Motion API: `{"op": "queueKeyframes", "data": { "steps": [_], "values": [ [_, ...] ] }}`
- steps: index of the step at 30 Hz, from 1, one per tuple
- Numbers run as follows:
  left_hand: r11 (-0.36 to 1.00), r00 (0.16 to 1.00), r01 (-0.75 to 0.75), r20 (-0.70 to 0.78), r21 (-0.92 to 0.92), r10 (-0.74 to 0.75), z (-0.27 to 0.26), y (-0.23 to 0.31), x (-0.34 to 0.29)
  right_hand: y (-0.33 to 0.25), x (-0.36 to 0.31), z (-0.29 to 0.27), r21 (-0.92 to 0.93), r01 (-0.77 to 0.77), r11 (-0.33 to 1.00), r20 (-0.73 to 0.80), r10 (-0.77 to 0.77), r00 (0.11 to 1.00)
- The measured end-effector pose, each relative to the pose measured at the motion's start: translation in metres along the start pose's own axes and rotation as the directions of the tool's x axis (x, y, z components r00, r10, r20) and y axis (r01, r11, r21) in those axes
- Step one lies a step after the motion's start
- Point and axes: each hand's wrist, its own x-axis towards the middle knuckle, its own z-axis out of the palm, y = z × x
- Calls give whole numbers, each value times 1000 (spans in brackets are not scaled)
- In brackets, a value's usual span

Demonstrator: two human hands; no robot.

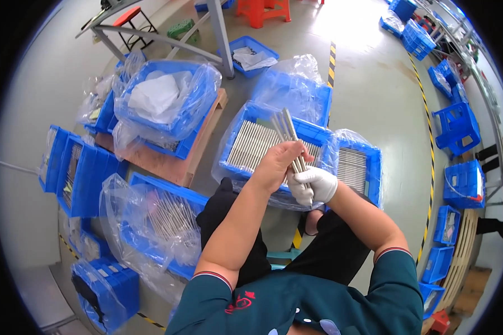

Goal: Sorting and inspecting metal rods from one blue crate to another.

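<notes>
A small bundle of slim metal rods (pixel 286 124) stands tilted between my hands, above the front of a blue crate. My bare left hand (pixel 285 159) is closed round the rods near their middle. Lower down, my right hand (pixel 313 185), in a white glove, wraps the same bundle, and the rod ends poke out beneath it. Behind them the blue crate (pixel 224 152), lined with clear plastic, holds rows of similar rods (pixel 251 146). To its right, a second blue crate (pixel 376 173) contains more rods laid side by side.
At my left a plastic-draped blue crate (pixel 137 181) holds loosely heaped rods (pixel 173 218). Stacked blue crates (pixel 198 84) rest on a wooden pallet (pixel 198 162). A metal table leg (pixel 221 42) stands ahead. Blue stools and crates (pixel 457 127) line the right side beyond striped floor tape (pixel 428 134).
</notes>
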Motion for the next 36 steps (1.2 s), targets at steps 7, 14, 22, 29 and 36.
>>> {"op": "queueKeyframes", "data": {
  "steps": [7,14,22,29,36],
  "values": [
    [925,712,-363,-606,114,354,-29,47,-10,-77,-7,-22,-750,-425,507,-640,-391,662],
    [972,832,-233,-516,2,201,-10,41,-15,-107,-12,-129,-538,-632,-558,-725,-76,684],
    [972,833,-226,-530,-59,161,-12,46,-18,-83,45,-235,-526,-412,-744,-826,331,456],
    [977,861,-182,-498,-114,102,-8,49,-20,-74,106,-222,-442,-275,-854,-788,222,575],
    [980,881,-155,-466,-122,81,-7,45,-17,-66,137,-221,-278,-196,-940,-767,94,635]
  ]
}}
